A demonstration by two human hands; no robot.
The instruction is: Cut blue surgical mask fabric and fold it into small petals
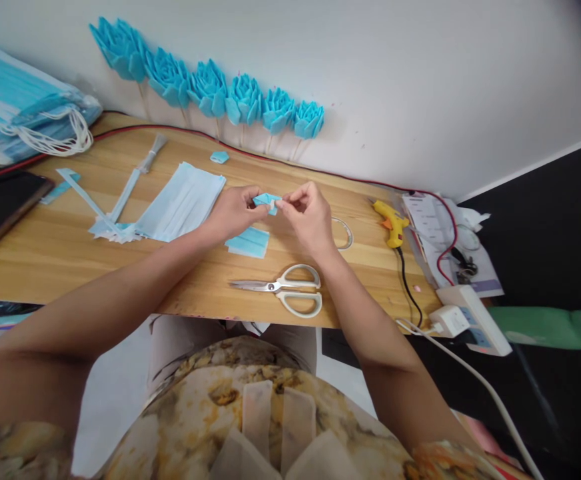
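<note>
While pinched at both ends, hovers just above the wooden desk (pixel 70 260) — small folded blue piece (pixel 266 199), between the hands and over a short stack of cut blue rectangles (pixel 248 242). Left hand (pixel 233 212) closed on its left end with thumb and fingertips; right hand (pixel 308 217) closed on its right end, at a whitish tip. Long axis roughly left–right, parallel to the desk's near edge, pointing towards the glue gun (pixel 392 222) on one side and the flat mask sheet (pixel 180 203) on the other; close to level. Judged partway through: six finished blue flowers (pixel 210 87) lined up against the wall, trimmed strips (pixel 95 207) and a lone blue scrap (pixel 219 157) already cut loose, scissors (pixel 283 288) lying shut near the desk edge. Left over, as far as visible — the cut rectangles, the mask sheet and a full pack of masks (pixel 15 100) at far left, none yet folded. Fine folds of the held piece too small to make out.
</note>
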